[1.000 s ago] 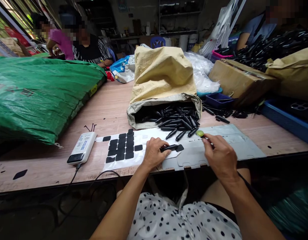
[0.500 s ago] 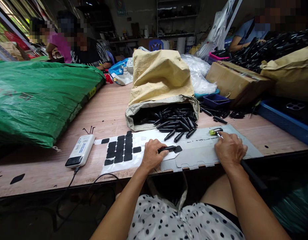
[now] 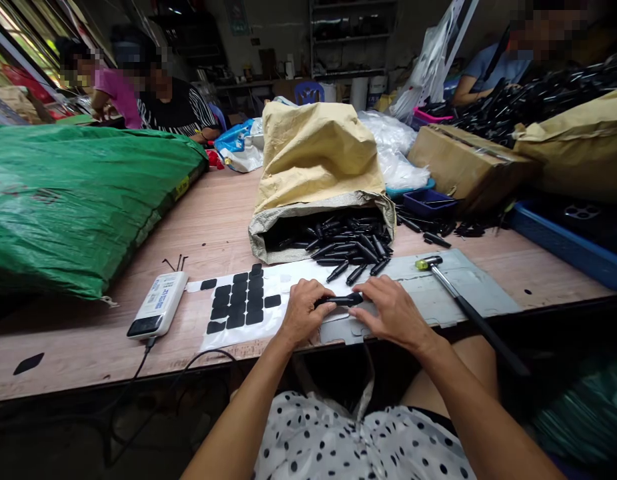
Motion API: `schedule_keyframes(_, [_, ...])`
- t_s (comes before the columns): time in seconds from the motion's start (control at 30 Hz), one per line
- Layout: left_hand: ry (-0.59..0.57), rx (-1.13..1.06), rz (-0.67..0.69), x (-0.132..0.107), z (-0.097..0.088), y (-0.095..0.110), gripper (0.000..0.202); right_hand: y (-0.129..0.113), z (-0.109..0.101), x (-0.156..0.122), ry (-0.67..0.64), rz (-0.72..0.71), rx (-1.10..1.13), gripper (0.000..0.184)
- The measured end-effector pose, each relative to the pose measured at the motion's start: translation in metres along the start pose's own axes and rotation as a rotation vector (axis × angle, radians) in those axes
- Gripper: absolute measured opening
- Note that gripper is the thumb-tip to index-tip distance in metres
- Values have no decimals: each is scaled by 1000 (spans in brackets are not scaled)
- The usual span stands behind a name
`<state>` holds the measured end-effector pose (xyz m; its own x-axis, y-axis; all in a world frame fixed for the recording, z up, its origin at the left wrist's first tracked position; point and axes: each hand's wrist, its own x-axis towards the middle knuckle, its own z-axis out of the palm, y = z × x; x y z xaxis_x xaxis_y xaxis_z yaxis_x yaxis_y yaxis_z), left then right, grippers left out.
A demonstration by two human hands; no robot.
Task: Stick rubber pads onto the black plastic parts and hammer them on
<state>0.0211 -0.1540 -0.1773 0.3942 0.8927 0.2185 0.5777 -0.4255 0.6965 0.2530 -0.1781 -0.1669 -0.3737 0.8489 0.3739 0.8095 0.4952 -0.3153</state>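
My left hand (image 3: 307,305) is closed on the left end of a short black tube (image 3: 342,301), held level just over the work board. At the tube's right end, the thumb and fingers of my right hand (image 3: 389,308) pinch it. A dark patch under that end is mostly covered by the fingers. To the right a hammer (image 3: 451,288) with a yellow-green face and black handle lies on the grey board (image 3: 468,270), its handle jutting past the table edge. Just behind my hands, similar black tubes (image 3: 353,250) spill from an open sack (image 3: 318,153).
A white sheet (image 3: 243,335) with rows of black square stickers (image 3: 238,303) lies left of my hands. Beyond it are a white power bank (image 3: 158,305) with a cable and a large green sack (image 3: 88,207). A blue tray (image 3: 563,247) stands right. Several people sit further back.
My right hand has let go of the hammer, which now lies on the board. It has moved left to the right end of the tube that my left hand still holds.
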Motion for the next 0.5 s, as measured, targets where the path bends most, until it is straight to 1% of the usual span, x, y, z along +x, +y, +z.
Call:
schedule_keyframes(0.1, [-7,-15,23,-1,-1,0,12,-13,8,3,-41,-64,-86,21])
schedule_keyframes(0.2, [-15,2,27,-1,0,-1,13,-15,11,3,-58,-93,-105,22])
schedule_keyframes(0.33, [-15,17,41,-1,2,-1,15,-14,12,4,-57,-108,-49,24])
schedule_keyframes(0.5, [-4,6,35,-2,0,0,16,-12,19,6,-17,-133,108,28])
